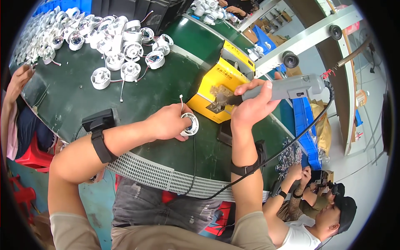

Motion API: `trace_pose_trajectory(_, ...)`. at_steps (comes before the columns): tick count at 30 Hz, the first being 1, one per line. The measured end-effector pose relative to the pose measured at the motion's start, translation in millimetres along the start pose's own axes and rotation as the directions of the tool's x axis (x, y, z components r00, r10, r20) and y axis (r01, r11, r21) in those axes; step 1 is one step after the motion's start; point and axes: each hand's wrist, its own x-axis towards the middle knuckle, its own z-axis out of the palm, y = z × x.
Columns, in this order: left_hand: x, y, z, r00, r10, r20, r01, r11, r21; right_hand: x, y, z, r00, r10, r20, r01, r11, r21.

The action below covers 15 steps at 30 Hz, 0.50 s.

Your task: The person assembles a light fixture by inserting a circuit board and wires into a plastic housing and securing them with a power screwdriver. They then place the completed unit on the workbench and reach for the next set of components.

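My left hand (168, 121) is closed around a small round white plastic housing (192, 126) on the green table. A thin wire with a white plug (181, 96) sticks up beside its fingers. My right hand (253, 103) grips a grey electric screwdriver (287, 88), held almost level with its front end pointing left. That end is at the metal front of a yellow screw feeder box (214, 81); the bit itself cannot be made out. A black cable (310, 124) loops from the screwdriver's rear down past my right forearm.
White round housings with wires (130, 71) lie heaped at the far left. A black device (98, 120) stands left of my forearm. A white metal frame (308, 37) rises at the right, near a blue bin (305, 129). Co-workers sit on both sides; one's hand (21, 79) touches the table's left edge.
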Motion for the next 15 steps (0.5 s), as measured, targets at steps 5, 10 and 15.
trace_pose_trajectory(5,0.4,0.1,-0.8,1.000,0.015,0.008,-0.016,0.999,0.037,0.5,7.1,-0.4,0.998,-0.029,0.049,0.029,1.000,0.012)
trace_pose_trajectory(10,2.5,-0.8,-2.1,1.000,-0.003,0.022,0.003,1.000,0.024,-0.7,7.3,3.5,0.999,-0.006,0.049,0.007,1.000,-0.003)
trace_pose_trajectory(15,5.1,-3.5,-0.1,1.000,-0.005,0.004,0.005,1.000,-0.003,-1.8,7.7,3.5,0.999,-0.003,0.047,0.004,1.000,-0.006)
